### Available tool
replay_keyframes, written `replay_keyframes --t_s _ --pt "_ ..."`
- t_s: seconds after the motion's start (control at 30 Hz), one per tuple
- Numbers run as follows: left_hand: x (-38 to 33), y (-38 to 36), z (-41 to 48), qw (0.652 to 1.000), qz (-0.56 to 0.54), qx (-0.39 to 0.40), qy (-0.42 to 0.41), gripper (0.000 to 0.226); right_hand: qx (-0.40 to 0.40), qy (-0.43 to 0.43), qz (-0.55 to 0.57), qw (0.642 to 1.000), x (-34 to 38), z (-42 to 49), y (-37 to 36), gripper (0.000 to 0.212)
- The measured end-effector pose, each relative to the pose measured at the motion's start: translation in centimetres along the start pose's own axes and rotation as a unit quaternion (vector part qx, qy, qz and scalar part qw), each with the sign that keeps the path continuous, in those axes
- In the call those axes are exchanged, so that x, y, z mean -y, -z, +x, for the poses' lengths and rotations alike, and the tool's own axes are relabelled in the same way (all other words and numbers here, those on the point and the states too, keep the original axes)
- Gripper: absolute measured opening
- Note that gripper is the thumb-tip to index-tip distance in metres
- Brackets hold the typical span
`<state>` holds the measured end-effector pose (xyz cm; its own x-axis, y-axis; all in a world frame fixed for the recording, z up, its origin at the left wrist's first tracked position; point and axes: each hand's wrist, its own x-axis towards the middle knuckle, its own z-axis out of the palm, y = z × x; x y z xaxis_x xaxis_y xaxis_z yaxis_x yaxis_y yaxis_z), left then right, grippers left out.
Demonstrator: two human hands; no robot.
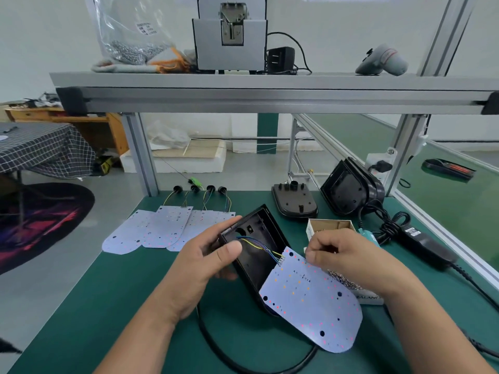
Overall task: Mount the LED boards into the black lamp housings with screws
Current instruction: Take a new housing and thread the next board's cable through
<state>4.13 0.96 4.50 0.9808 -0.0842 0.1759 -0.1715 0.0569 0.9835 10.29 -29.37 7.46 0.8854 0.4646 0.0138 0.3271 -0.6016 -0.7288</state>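
Landmark for this entry: the open black lamp housing, held just above the green mat near the bench middle. Its long axis ran roughly away from the person. The flat end pointed to the far side and the rounded end pointed back toward the person, with the open cavity facing up and to the right. The left hand gripped the housing's left wall, fingers curled behind it and thumb laid over the rim. Coloured wires ran from a hole in the housing floor to the straight end of the LED board. The board lay LED face up, half out of the housing over its right wall. Its long axis was diagonal: wired end against the housing's middle, rounded end toward the person and to the right. The right hand, right of the housing, had its fingers curled. It appeared to pinch the board's far edge between thumb and forefinger, though the fingertips were partly hidden. Left of and beyond the housing, spare boards lay overlapped on the mat, wires leading away. Beyond the housing to the right, one more housing lay face down and a leaning stack stood farther right. A small cardboard box sat just right of the housing, and loose screws lay under the right wrist. A black cable curved on the mat on the near side of the housing.
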Motion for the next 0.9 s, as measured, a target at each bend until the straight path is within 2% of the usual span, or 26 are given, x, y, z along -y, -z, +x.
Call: replay_keyframes --t_s 0.17,0.27,0.4,0.53,0.7,0.8,0.9 --pt "0.8 -0.3 0.5 0.998 -0.052 -0.007 0.015 0.057 0.018 0.006 0.018 1.000 -0.1 0.3 -0.7 0.011" --pt "1.0 -0.5 0.4 0.999 -0.042 -0.008 0.016 0.050 0.029 -0.002 0.009 1.000 -0.3 0.5 -0.8 0.005" --pt "1.5 -0.7 0.7 0.997 -0.041 -0.053 0.041 0.039 0.035 -0.001 0.131 0.991 -0.5 0.4 -1.1 0.010" --pt "1.8 -1.4 0.9 0.994 -0.047 -0.088 0.040 0.028 -0.019 -0.025 0.259 0.965 -0.2 0.8 -2.0 0.020" --pt "1.6 -1.7 0.8 0.995 -0.032 -0.085 0.036 0.027 -0.099 -0.013 0.313 0.944 1.3 1.1 -3.0 0.022" --pt "1.4 -2.2 0.8 0.994 -0.034 -0.102 0.023 0.029 -0.152 -0.009 0.309 0.939 2.2 1.3 -3.9 0.020" --pt "1.4 -2.7 0.8 0.993 -0.027 -0.117 0.006 0.030 -0.214 0.007 0.205 0.955 2.9 1.3 -4.5 0.020"
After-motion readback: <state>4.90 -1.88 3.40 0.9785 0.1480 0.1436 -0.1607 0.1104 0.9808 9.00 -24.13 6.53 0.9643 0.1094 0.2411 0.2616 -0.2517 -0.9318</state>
